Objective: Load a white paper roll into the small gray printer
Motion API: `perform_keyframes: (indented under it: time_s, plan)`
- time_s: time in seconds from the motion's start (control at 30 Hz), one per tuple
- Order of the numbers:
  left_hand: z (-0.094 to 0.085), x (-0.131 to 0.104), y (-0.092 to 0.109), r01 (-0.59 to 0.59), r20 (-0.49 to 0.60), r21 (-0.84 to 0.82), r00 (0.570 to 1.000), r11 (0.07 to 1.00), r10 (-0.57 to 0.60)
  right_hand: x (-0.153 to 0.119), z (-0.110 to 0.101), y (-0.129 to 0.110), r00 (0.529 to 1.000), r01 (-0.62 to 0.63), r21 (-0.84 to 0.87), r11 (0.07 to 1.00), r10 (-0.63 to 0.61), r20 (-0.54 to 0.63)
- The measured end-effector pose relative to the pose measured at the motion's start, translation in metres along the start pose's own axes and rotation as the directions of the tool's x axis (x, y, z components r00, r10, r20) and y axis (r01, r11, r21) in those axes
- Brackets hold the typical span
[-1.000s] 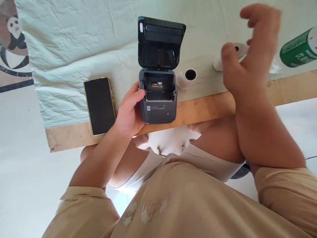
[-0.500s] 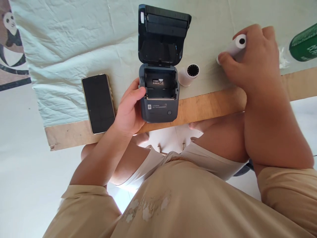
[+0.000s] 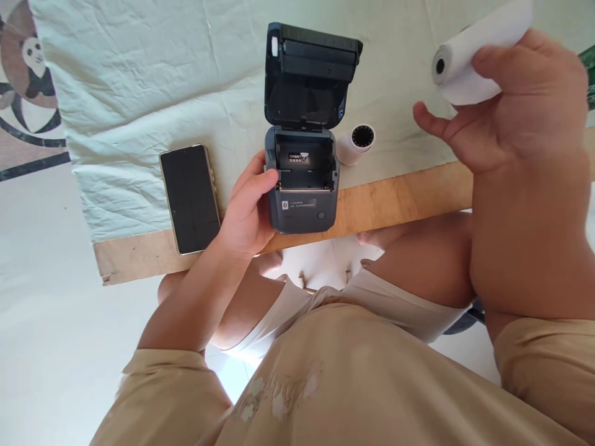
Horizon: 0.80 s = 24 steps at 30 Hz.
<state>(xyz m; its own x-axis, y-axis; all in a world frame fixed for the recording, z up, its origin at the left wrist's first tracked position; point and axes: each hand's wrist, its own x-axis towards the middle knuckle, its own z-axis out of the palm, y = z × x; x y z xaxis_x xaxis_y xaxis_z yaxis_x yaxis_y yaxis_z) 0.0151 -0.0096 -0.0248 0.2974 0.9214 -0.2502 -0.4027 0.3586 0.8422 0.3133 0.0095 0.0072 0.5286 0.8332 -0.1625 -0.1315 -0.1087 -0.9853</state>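
My left hand (image 3: 248, 210) grips the left side of a dark grey label printer (image 3: 302, 214), thumb on its front rim. The printer's black lid (image 3: 307, 80) is tipped fully back, and the paper bay shows a small printed sticker and no roll. In my right hand (image 3: 525, 105), raised at the right, is a white paper roll (image 3: 478, 56) with a dark core hole facing left. Fingers and thumb close around the roll while one finger sticks out to the left. Just right of the printer, a second small white roll (image 3: 349, 152) with a black ridged core stands on the cloth.
A phone (image 3: 193, 198) with a dark screen lies left of the printer. Pale green cloth (image 3: 139, 74) covers the table, with a bare wooden edge (image 3: 395, 192) towards me. Part of a green container (image 3: 590, 77) shows at the far right, behind my hand.
My right hand has lifted the paper roll up and to the right and turned it, so its core hole faces left. My left hand keeps its hold on the printer.
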Motion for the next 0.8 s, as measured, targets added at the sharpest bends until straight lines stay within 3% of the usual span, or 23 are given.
perform_keyframes:
  time_s: [0.07, 0.2, 0.3, 0.37, 0.43, 0.5, 0.57, 0.63, 0.67, 0.8]
  plan:
    - [0.001, 0.000, 0.000, -0.010, 0.013, -0.002, 1.000, 1.000, 0.010, 0.001, 0.001, -0.001, 0.996, -0.092, 0.091, 0.992, 0.090, 0.024]
    - [0.002, 0.000, 0.002, -0.002, 0.021, -0.014, 1.000, 1.000, 0.003, -0.006, 0.011, 0.000, 0.995, -0.099, 0.171, 0.980, 0.097, 0.019]
    - [0.002, 0.000, 0.002, 0.008, 0.014, 0.010, 1.000, 1.000, -0.009, -0.023, 0.025, -0.001, 0.999, -0.027, 0.150, 0.988, 0.023, 0.027]
    - [0.002, 0.000, 0.003, 0.017, 0.019, 0.040, 1.000, 0.999, -0.018, -0.038, 0.035, -0.004, 0.990, 0.118, 0.090, 0.989, -0.124, 0.061]
    - [0.002, -0.001, 0.003, 0.021, 0.024, 0.062, 0.999, 0.998, -0.023, -0.055, 0.043, -0.008, 0.909, 0.396, -0.009, 0.918, -0.391, 0.143]
    - [0.002, -0.002, 0.002, 0.013, 0.014, 0.072, 1.000, 0.997, -0.014, -0.071, 0.048, -0.007, 0.761, 0.639, -0.109, 0.761, -0.606, 0.229]
    - [0.002, -0.003, 0.002, -0.013, 0.001, 0.069, 1.000, 0.998, 0.013, -0.085, 0.051, -0.003, 0.619, 0.771, -0.193, 0.607, -0.642, 0.453]
    - [0.001, -0.004, 0.001, -0.035, 0.012, 0.055, 0.999, 0.998, 0.034, -0.096, 0.055, 0.005, 0.509, 0.830, -0.213, 0.515, -0.544, 0.667]
    - [0.001, -0.004, 0.000, -0.042, 0.021, 0.045, 0.999, 0.998, 0.041, -0.099, 0.057, 0.009, 0.479, 0.844, -0.217, 0.491, -0.505, 0.718]
    - [0.003, -0.004, -0.001, -0.051, 0.002, 0.054, 0.999, 0.997, 0.051, -0.102, 0.064, 0.020, 0.490, 0.858, -0.257, 0.445, -0.557, 0.671]
